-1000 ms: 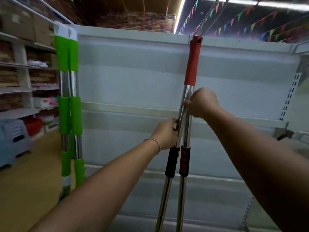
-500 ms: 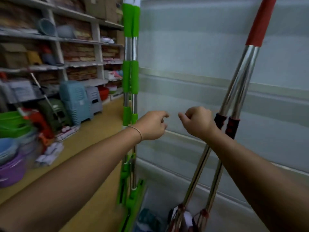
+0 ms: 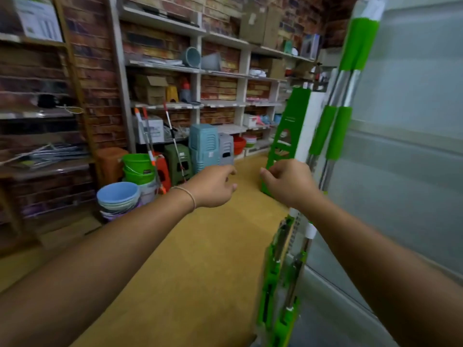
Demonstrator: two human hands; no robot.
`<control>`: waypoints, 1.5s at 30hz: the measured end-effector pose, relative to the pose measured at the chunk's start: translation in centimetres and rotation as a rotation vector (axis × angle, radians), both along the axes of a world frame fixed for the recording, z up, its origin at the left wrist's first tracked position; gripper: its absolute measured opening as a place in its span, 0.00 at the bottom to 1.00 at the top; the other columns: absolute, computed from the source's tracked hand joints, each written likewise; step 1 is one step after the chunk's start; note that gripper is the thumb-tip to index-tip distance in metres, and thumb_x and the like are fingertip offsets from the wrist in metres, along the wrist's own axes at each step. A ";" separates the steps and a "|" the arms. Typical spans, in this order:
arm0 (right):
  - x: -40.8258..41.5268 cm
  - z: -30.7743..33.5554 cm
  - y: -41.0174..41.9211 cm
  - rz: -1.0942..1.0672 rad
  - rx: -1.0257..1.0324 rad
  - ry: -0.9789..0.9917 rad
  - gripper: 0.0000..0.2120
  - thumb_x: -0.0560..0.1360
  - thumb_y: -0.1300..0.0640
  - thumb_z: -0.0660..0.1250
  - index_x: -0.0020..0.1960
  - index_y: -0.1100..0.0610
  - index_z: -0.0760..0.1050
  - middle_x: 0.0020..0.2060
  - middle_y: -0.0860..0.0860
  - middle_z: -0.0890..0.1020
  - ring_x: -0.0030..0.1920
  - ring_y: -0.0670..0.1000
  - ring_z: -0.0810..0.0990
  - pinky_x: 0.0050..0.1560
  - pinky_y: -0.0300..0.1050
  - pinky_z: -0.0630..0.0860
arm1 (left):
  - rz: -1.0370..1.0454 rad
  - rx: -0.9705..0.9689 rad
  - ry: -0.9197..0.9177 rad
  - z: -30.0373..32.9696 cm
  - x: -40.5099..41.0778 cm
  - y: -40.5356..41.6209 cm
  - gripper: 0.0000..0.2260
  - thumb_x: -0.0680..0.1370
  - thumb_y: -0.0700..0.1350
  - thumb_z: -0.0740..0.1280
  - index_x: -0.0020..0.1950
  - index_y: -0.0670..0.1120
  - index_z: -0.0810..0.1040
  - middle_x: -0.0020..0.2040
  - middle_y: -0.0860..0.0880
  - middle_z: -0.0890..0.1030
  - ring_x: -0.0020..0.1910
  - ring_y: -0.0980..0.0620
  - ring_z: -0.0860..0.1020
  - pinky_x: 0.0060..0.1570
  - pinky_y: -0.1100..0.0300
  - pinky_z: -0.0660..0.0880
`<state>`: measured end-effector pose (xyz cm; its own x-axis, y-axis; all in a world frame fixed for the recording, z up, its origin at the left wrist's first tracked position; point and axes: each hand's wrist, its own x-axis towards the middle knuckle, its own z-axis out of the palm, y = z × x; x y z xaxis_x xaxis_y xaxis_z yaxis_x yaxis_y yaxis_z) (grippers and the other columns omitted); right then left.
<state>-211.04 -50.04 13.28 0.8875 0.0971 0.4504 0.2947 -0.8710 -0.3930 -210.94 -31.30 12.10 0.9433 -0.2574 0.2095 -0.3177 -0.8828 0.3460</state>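
My left hand [image 3: 213, 186] and my right hand [image 3: 288, 184] are both raised in front of me over the yellow floor, fingers loosely curled, holding nothing. Two green-handled mops [image 3: 333, 131] with steel poles lean against the white shelf back panel [image 3: 406, 121] just to the right of my right hand. Their green heads [image 3: 278, 304] stand on the floor below my right forearm. The red-handled mops are out of view.
A green and white boxed item [image 3: 288, 136] stands behind my right hand. Along the left wall are stacked basins [image 3: 117, 196], green buckets [image 3: 137, 166], plastic stools [image 3: 203, 146] and leaning orange-handled mops [image 3: 152, 156]. Shelves [image 3: 175, 66] hold boxes and pots.
Both hands let go of the red-handled mops and drew back empty. My view swung left, so those mops left the frame and the aisle and wall shelves came into sight.
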 end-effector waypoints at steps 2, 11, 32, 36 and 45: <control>1.7 0.0 4.1 0.027 0.001 0.007 0.22 0.79 0.46 0.64 0.32 0.59 0.76 0.25 0.52 0.75 0.29 0.52 0.73 0.28 0.41 0.65 | 0.048 -0.001 -0.014 0.2 1.1 4.1 0.19 0.81 0.49 0.63 0.71 0.45 0.70 0.63 0.44 0.78 0.60 0.44 0.76 0.50 0.58 0.69; 8.3 0.6 19.8 0.131 0.033 0.037 0.17 0.78 0.42 0.63 0.39 0.52 0.78 0.32 0.46 0.77 0.37 0.49 0.76 0.28 0.38 0.64 | 0.200 0.054 -0.057 2.5 4.0 20.9 0.17 0.82 0.49 0.62 0.69 0.44 0.72 0.61 0.44 0.79 0.57 0.44 0.77 0.55 0.54 0.74; 24.7 -2.7 39.5 0.467 0.053 0.140 0.19 0.78 0.42 0.63 0.57 0.56 0.78 0.44 0.52 0.82 0.44 0.54 0.80 0.43 0.45 0.75 | 0.452 0.079 -0.028 -1.2 14.9 39.3 0.19 0.83 0.51 0.60 0.71 0.44 0.71 0.62 0.43 0.78 0.59 0.45 0.75 0.50 0.59 0.68; 31.2 -3.1 40.0 0.487 0.027 0.192 0.22 0.79 0.41 0.61 0.64 0.57 0.75 0.54 0.55 0.82 0.52 0.56 0.80 0.51 0.49 0.78 | 0.454 0.083 -0.015 -1.6 21.5 39.6 0.20 0.83 0.51 0.59 0.71 0.43 0.70 0.64 0.41 0.77 0.61 0.43 0.75 0.52 0.58 0.68; 46.9 -0.8 38.6 0.462 -0.021 0.254 0.27 0.80 0.41 0.58 0.71 0.59 0.70 0.62 0.60 0.79 0.63 0.61 0.76 0.61 0.52 0.74 | 0.459 0.055 0.011 -0.2 37.5 39.7 0.20 0.83 0.53 0.57 0.70 0.43 0.70 0.62 0.42 0.77 0.58 0.44 0.75 0.50 0.56 0.68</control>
